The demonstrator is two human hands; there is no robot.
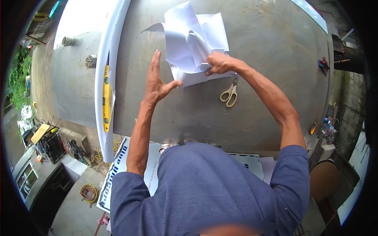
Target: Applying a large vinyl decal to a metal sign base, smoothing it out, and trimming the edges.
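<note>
Several loosely crumpled white sheets (183, 47) lie in a heap on the grey metal tabletop (252, 43), at the far middle. My right hand (221, 63) is closed on the near right edge of these sheets, its fingers curled round a fold. To the left of the heap my left hand (157, 82) is raised, thumb and fingers spread, and it holds nothing. The thumb tip is close to the sheets' lower left edge; whether it touches I cannot tell. Just below my right wrist lie scissors (228, 95) with cream handles, their blades partly hidden by the sheets.
Left of my left arm runs a long curled white sheet (103, 82) with a yellow spirit level (106, 98) in it. An orange-handled cutter (313, 128) and a dark clamp-like tool (324, 65) lie near the right table edge. A short pipe piece (67, 41) stands far left.
</note>
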